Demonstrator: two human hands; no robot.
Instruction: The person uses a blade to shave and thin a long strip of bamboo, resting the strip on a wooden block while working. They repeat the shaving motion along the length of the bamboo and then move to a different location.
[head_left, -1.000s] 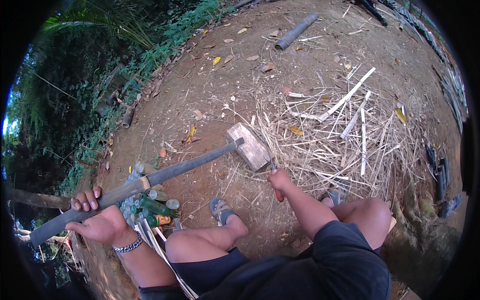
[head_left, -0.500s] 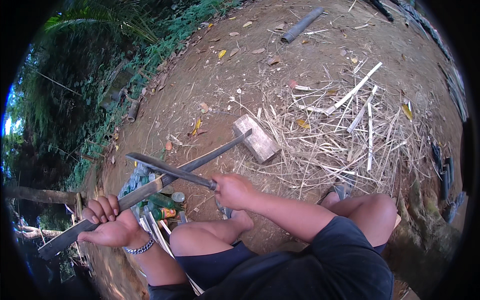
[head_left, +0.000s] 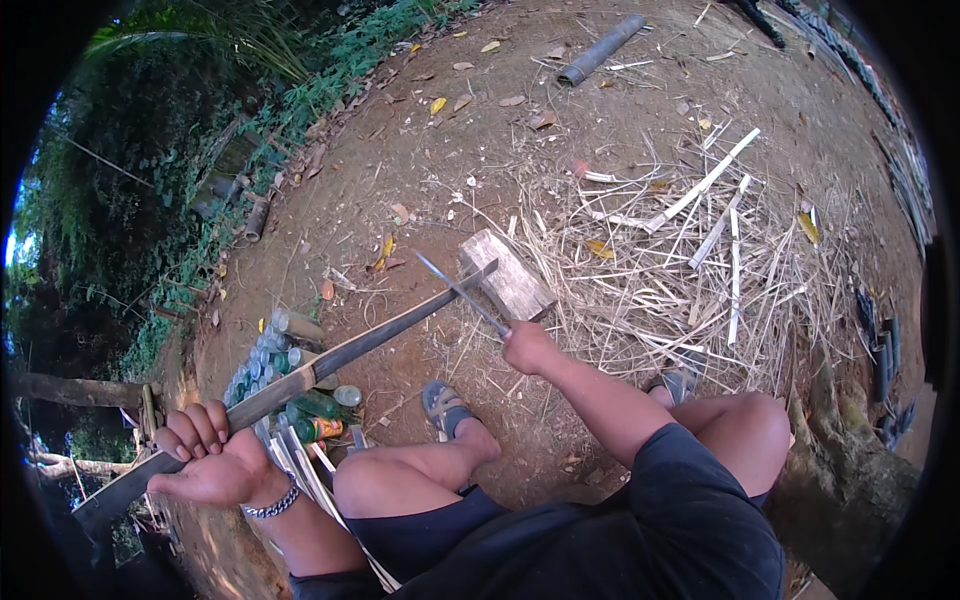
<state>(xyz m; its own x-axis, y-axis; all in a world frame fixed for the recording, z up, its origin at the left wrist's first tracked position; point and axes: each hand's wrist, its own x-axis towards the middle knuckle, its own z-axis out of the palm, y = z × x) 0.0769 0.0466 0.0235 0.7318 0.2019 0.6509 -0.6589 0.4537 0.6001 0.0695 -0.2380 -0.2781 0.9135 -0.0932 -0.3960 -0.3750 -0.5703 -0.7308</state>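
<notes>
My left hand (head_left: 215, 465) is wrapped round a long dark bamboo strip (head_left: 360, 342) near its lower left end. The strip slants up to the right, and its far tip rests on a squared wooden block (head_left: 512, 278) lying on the ground. In my right hand (head_left: 530, 348) is a machete (head_left: 462, 293), gripped by a handle hidden inside the closed fingers. Its blade points up and left and crosses the strip close to the block; whether it touches the strip I cannot tell.
Thin bamboo shavings (head_left: 680, 270) cover the ground right of the block. Several glass bottles (head_left: 320, 403) lie beside my left knee, with pale split strips (head_left: 300, 465) nearby. A bamboo tube (head_left: 602, 50) lies far off; a tree trunk (head_left: 830, 470) stands at right.
My right hand has moved up and right, carrying the machete blade along the strip from near the bottles to near the block. My left hand keeps its hold, shifted slightly down.
</notes>
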